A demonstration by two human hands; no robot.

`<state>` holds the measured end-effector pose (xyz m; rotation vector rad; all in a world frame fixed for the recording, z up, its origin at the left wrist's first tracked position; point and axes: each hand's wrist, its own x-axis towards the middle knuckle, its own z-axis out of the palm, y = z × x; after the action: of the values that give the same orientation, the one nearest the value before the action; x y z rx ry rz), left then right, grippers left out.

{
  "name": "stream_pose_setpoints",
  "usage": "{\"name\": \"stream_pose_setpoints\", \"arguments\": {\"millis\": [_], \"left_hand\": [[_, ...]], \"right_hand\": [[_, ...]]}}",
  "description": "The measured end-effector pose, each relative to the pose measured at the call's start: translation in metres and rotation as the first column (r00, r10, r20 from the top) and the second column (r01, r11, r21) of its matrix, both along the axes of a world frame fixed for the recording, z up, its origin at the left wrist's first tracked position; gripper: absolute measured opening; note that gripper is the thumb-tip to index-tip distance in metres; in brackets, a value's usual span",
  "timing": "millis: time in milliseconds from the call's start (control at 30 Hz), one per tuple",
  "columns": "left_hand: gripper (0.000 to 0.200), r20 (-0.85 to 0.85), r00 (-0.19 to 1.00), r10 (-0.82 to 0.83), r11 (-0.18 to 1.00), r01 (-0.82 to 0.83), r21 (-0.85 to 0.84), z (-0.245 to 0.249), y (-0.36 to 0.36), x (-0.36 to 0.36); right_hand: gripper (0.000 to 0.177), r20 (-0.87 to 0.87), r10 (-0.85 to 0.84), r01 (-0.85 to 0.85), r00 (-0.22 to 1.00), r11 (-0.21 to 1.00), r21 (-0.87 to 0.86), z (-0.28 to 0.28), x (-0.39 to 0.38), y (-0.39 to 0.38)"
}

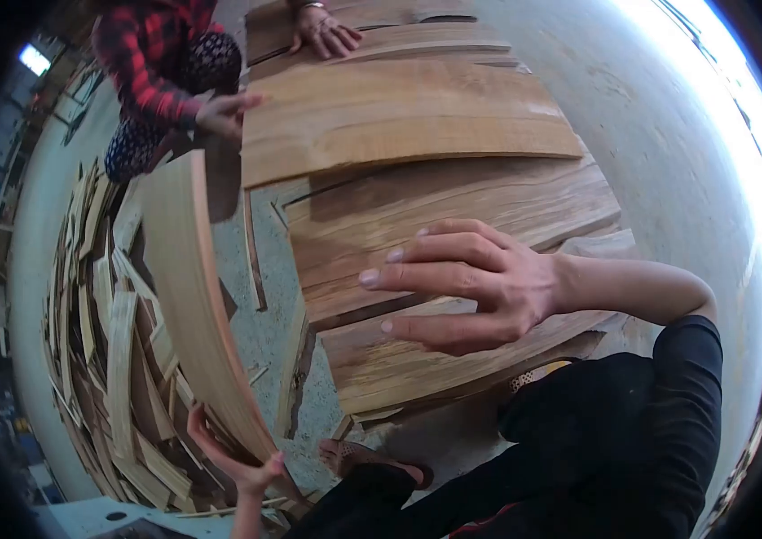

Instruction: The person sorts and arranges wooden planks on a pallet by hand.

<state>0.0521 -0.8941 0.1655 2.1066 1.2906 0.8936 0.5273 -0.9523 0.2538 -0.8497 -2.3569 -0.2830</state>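
Note:
My left hand (235,460) grips the near end of a long wooden board (185,287), thumb at its right edge and fingers on its left side. That board is tilted up, its narrow edge showing, and reaches away toward the other person. Open with fingers spread, my right hand (475,286) is over a stack of rough boards (372,211) and holds nothing. A smoother plank (408,117) lies across the far part of the stack. The other person's one hand (228,112) is at its left end, while their other hand (327,31) lies flat farther back.
A heap of wood offcuts (120,359) covers the floor on the left. Loose strips (294,373) lie between heap and stack. My sandalled foot (372,458) is below the stack. The person in a red checked shirt (143,67) is at the far left.

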Motion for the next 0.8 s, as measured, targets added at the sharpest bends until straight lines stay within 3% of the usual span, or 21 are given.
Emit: {"name": "stream_pose_setpoints", "arguments": {"millis": [67,100,200,233,333,400,500,533,567,700,800], "left_hand": [[0.131,-0.089,0.996,-0.008,0.996,0.016,0.082,0.004,-0.008,-0.003],[0.132,-0.133,0.991,-0.008,0.993,0.024,0.119,0.009,-0.007,0.0],[0.126,-0.2,0.974,-0.105,0.959,0.152,0.24,0.026,0.011,0.016],[0.124,-0.216,0.963,-0.161,0.949,0.211,0.234,0.035,0.02,0.025],[0.116,-0.262,0.906,-0.334,0.898,0.39,0.204,0.064,0.054,0.067],[0.111,-0.299,0.831,-0.47,0.832,0.53,0.165,0.082,0.075,0.101],[0.109,-0.394,0.668,-0.631,0.689,0.716,0.111,0.114,0.087,0.16],[0.108,-0.397,0.63,-0.668,0.653,0.752,0.094,0.12,0.088,0.18],[0.108,-0.401,0.591,-0.7,0.616,0.784,0.078,0.126,0.089,0.199],[0.102,-0.287,0.403,-0.869,0.43,0.902,-0.032,0.113,0.114,0.255],[0.093,-0.381,0.387,-0.84,0.398,0.916,0.053,0.104,0.112,0.276]], "right_hand": [[0.054,-0.025,-0.03,0.031,0.999,0.999,0.037,0.002,0.001,-0.012],[0.038,-0.01,-0.121,0.121,0.993,0.982,0.147,0.008,-0.003,-0.016],[0.039,-0.073,-0.071,0.089,0.995,0.956,0.281,0.006,-0.019,-0.028],[0.043,0.005,-0.074,0.068,0.997,0.933,0.352,0.008,-0.026,-0.031],[0.049,0.172,-0.145,0.084,0.974,0.944,0.318,0.017,-0.035,-0.037],[0.056,0.155,-0.234,0.201,0.96,0.958,0.204,0.011,-0.03,-0.032],[0.057,0.313,-0.452,0.434,0.835,0.892,0.129,0.01,-0.013,-0.039],[0.055,0.392,-0.516,0.507,0.762,0.851,0.135,0.01,-0.005,-0.046],[0.055,0.394,-0.507,0.535,0.767,0.844,0.046,0.009,0.001,-0.056],[0.053,0.421,-0.576,0.612,0.701,0.788,0.059,-0.009,0.038,-0.085],[0.055,0.39,-0.618,0.665,0.683,0.746,0.019,-0.016,0.067,-0.092]]}}
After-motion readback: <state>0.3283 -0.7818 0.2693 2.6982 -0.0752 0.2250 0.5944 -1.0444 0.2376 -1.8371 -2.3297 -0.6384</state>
